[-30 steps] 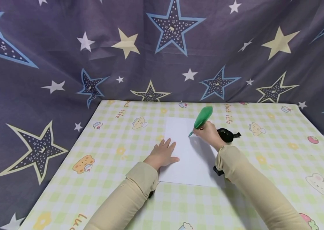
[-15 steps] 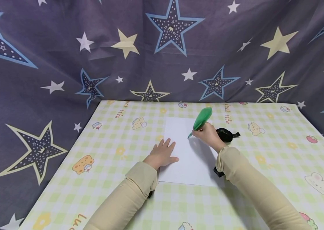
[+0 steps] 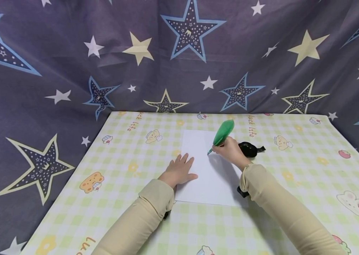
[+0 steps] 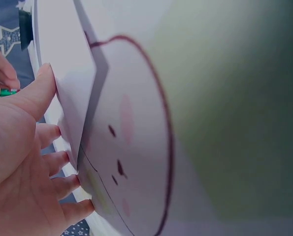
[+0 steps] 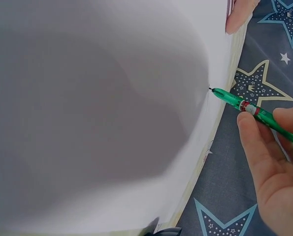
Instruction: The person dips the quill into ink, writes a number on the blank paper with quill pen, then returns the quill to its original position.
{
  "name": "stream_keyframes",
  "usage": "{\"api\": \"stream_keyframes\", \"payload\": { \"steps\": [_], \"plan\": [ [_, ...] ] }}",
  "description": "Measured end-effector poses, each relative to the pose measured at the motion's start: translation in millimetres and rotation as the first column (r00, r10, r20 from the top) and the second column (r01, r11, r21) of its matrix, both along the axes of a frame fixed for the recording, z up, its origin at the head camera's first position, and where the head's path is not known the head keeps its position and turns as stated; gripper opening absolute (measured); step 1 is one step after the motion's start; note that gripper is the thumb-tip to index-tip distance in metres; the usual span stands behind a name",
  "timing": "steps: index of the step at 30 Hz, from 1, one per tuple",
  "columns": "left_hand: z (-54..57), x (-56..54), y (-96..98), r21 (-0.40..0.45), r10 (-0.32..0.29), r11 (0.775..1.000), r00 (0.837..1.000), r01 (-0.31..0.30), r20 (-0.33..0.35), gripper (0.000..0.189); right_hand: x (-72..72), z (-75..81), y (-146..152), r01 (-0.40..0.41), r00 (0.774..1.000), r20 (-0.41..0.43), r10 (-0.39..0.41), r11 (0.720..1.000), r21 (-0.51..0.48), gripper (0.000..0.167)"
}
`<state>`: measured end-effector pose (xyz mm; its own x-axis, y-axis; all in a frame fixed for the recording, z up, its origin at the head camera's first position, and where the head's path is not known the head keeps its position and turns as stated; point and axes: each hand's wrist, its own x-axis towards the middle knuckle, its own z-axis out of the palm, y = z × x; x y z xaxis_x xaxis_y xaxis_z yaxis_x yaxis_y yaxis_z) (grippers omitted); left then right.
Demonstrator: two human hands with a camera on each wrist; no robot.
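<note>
Green pen [image 5: 251,108], slanted toward 1 o'clock, pinched low on the barrel by the right hand [image 3: 231,150], tip at or just above the white paper [image 3: 208,191], slightly toward 11 o'clock of centre. Probably light, stiff and a little slick; best taken near the tip, clear of the softer-looking leaf-shaped top [image 3: 224,132]. Left hand [image 3: 179,171] spread at the paper's 9 o'clock edge, gripping nothing.

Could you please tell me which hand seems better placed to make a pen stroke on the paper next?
Probably the right hand: it pinches the green pen, whose tip points down at the paper. The left hand holds no pen; it rests with spread fingers on the paper's left side.
</note>
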<state>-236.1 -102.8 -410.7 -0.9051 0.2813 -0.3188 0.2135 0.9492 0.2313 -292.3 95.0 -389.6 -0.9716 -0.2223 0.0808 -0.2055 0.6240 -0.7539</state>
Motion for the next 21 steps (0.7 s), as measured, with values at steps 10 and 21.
{"api": "stream_keyframes", "payload": {
  "steps": [10,21],
  "plan": [
    [0.1,-0.2,0.4,-0.001,0.004,1.0,1.0,-0.004,0.004,0.073,4.2,0.7,0.4,-0.017,1.0,-0.012,0.017,1.0,-0.005,0.008],
    [0.5,0.2,0.0,0.009,-0.002,1.0,1.0,0.002,0.0,0.073,7.9,0.9,-0.1,-0.022,1.0,-0.005,0.022,1.0,0.001,0.009]
  ]
}}
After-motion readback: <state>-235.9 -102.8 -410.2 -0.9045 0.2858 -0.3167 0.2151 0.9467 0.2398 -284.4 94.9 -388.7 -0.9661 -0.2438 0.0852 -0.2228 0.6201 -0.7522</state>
